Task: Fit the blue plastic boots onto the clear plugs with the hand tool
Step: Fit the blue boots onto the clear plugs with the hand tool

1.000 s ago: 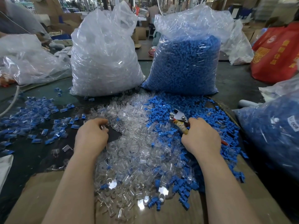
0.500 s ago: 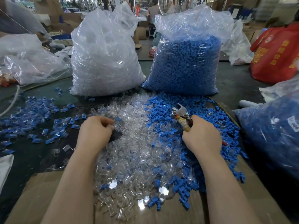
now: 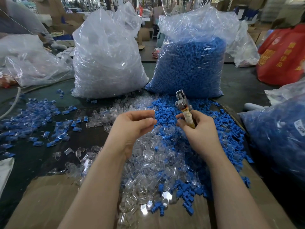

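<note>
A heap of clear plugs (image 3: 148,164) lies in front of me, with a heap of loose blue boots (image 3: 219,123) to its right. My left hand (image 3: 132,129) is raised above the clear heap, palm towards me. Its thumb and curled fingertips meet on what looks like a small clear plug, which is hard to make out. My right hand (image 3: 201,134) grips the hand tool (image 3: 181,103) by its tape-wrapped handle, with the metal head pointing up and away. The two hands are close together and do not touch.
Behind the heaps stand a full bag of clear plugs (image 3: 107,60) and a full bag of blue boots (image 3: 191,63). Several blue-and-clear pieces (image 3: 33,116) are scattered at the left. Another blue-filled bag (image 3: 277,138) and a red bag (image 3: 280,58) crowd the right. Cardboard (image 3: 49,204) covers the near edge.
Both hands have lifted off the heaps and come towards each other. The left hand turned palm up out of the clear plugs, and the tool's head swung upright.
</note>
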A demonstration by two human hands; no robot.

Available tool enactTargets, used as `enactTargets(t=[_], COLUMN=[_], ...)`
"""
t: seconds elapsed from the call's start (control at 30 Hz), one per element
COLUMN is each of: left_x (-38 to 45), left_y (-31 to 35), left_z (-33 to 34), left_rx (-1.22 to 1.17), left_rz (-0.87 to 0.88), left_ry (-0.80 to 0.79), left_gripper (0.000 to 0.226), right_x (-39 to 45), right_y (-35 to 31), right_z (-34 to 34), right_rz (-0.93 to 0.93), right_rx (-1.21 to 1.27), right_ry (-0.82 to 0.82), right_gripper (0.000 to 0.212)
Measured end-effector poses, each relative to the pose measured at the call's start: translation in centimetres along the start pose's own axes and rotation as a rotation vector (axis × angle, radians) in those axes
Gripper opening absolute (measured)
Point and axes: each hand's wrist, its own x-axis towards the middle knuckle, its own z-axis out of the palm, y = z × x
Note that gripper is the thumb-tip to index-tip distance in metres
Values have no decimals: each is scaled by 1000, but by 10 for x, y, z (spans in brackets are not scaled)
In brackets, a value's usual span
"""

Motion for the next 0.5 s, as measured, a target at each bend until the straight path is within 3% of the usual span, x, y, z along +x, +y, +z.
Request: enactTargets(t=[0.23, 0.5], left_x=[-3, -6], left_y=[-3, -4], left_z=[8, 16], left_rx=[-41, -47], left_rz=[35, 63], left_ry=[-5, -19], left_gripper=[18, 34], right_x=[-6, -10], right_y=[-17, -22], right_z=[2, 5], right_rz=[-86, -72], right_rx=[176, 285], right_ry=[2, -181], right_gripper=[12, 6])
